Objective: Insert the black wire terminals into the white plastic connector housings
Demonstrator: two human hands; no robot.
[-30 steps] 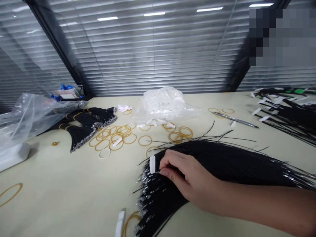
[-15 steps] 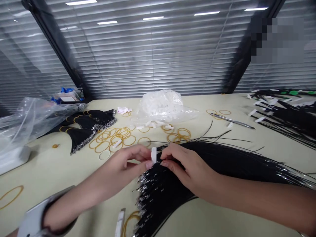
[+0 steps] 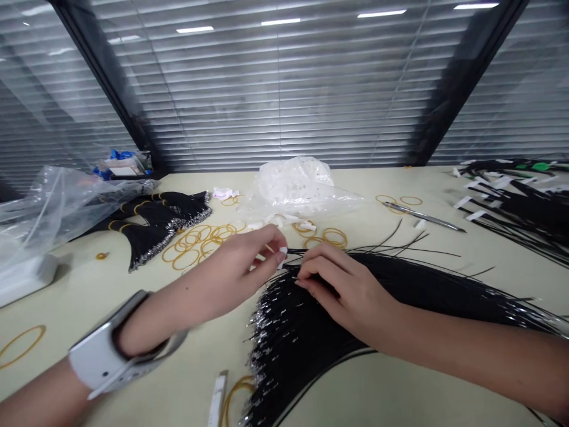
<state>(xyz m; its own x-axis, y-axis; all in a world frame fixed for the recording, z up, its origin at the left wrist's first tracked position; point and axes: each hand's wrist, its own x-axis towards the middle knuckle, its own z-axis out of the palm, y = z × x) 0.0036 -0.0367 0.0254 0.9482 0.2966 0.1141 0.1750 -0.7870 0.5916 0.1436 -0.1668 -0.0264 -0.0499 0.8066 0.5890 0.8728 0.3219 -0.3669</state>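
My left hand pinches a small white plastic connector between thumb and fingers, partly hidden by the fingertips. Just right of it, the thumb and fingers of my right hand are pressed together on the end of a thin black wire, whose tip is hardly visible. The hand rests over a large bundle of black wires fanned across the table. Small silver terminals line the bundle's left end. A few loose wires stick out above the bundle at the back.
Yellow rubber bands and several white connectors lie behind my hands. A clear bag of white pieces stands farther back. Tweezers lie to its right. Tied black wire bundles sit at left, wires with white connectors at right.
My left hand has moved up and away with the white connector, which has turned and is now more covered by the fingers. My right hand has shifted slightly right and stays pinched.
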